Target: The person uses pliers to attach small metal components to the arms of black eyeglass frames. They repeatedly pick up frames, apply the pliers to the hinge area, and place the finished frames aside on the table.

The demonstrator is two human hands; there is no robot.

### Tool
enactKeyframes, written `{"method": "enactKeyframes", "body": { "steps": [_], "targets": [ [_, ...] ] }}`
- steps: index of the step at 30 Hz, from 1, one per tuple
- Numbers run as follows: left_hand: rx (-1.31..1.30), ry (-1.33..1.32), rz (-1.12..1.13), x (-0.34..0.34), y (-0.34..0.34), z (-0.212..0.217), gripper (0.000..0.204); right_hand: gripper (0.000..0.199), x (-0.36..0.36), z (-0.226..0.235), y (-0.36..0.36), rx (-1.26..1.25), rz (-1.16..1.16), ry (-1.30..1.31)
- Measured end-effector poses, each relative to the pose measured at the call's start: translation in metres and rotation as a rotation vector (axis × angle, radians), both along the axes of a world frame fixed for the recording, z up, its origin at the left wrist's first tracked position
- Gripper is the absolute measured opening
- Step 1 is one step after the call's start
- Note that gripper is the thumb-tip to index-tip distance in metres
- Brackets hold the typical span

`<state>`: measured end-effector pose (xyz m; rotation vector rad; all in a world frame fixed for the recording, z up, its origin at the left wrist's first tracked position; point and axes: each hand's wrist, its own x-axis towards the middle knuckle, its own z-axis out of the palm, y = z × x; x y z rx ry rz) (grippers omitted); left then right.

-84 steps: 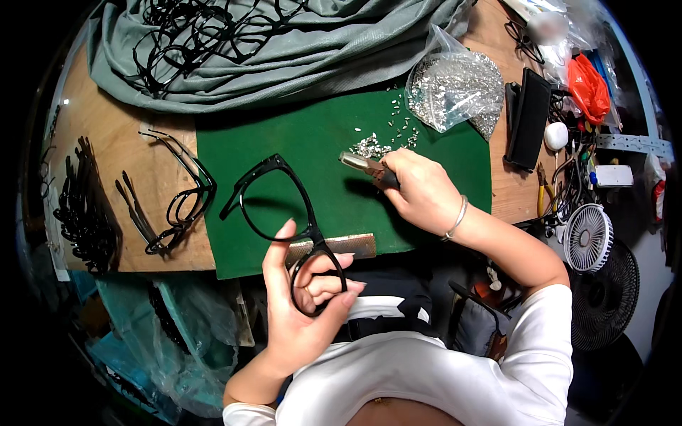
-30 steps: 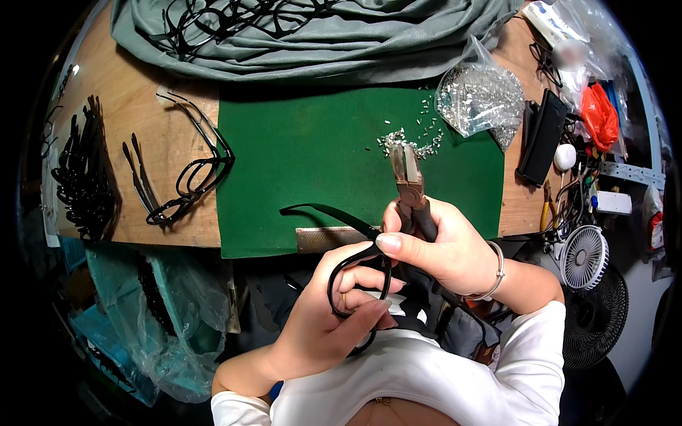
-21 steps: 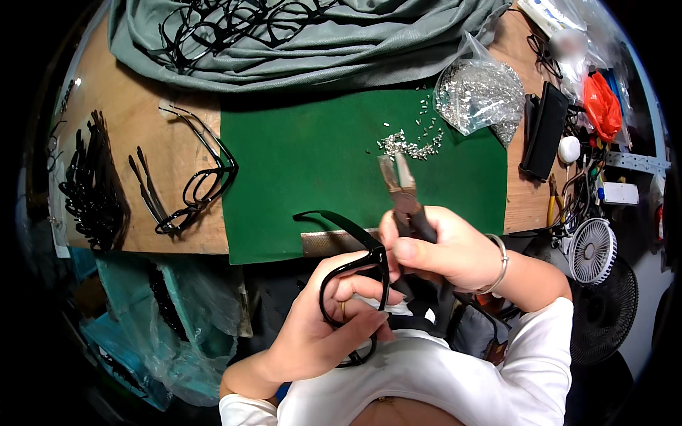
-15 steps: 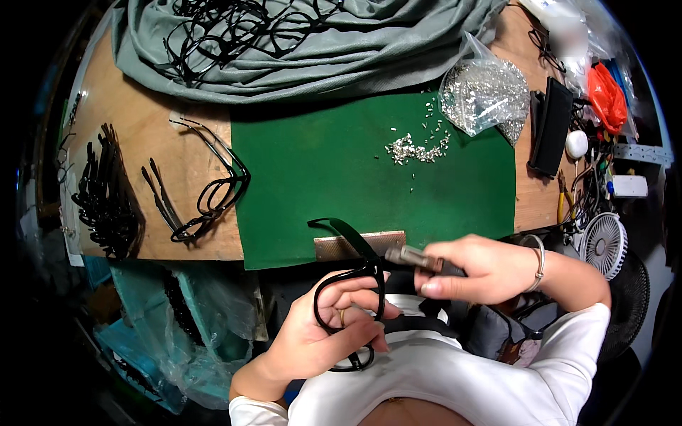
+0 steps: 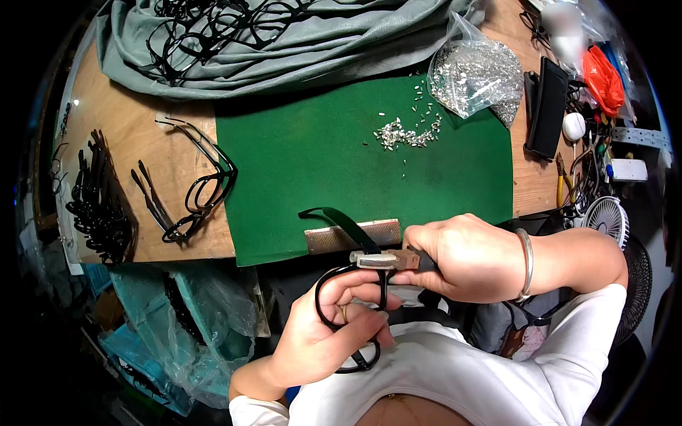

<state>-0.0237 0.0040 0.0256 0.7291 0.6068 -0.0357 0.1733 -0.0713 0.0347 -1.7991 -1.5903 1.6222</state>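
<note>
My left hand [image 5: 323, 330] is closed around the black eyeglass frame [image 5: 317, 302], its fingers passing through a lens opening and the thumb pressing on the rim. One temple of the frame points up and away, over a textured metal plate [image 5: 334, 239] at the mat's near edge. My right hand [image 5: 469, 259] grips a pair of pliers [image 5: 380, 260] with pale, block-like jaws. These jaws lie across the frame's upper corner, where the temple meets the front. Whether they are squeezed tight I cannot tell. My right fingertips are partly hidden behind the tool.
On the green mat [image 5: 298, 156] lie small silvery pieces [image 5: 405, 135] beside a clear bag [image 5: 469, 74] of more. Black frames rest on grey cloth [image 5: 320, 60] and at left, in a stack [image 5: 99, 206] and a loose pair [image 5: 202, 192]. A black case [image 5: 547, 106] and a fan [image 5: 607, 216] stand right.
My right hand has brought the pliers left onto the frame's corner, where before they were just apart from it. My left hand keeps its hold. The whole view has shifted slightly.
</note>
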Motion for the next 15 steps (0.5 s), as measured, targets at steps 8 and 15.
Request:
{"method": "enactKeyframes", "body": {
  "steps": [8, 15],
  "targets": [
    [-0.005, -0.013, -0.034, 0.005, 0.005, 0.002, 0.047, 0.036, 0.028, 0.001, 0.01, -0.22, 0.089, 0.251],
    [0.005, 0.024, -0.066, 0.007, 0.016, 0.012, 0.045, 0.033, 0.019, -0.063, -0.002, 0.244, -0.235, -0.031]
  ]
}}
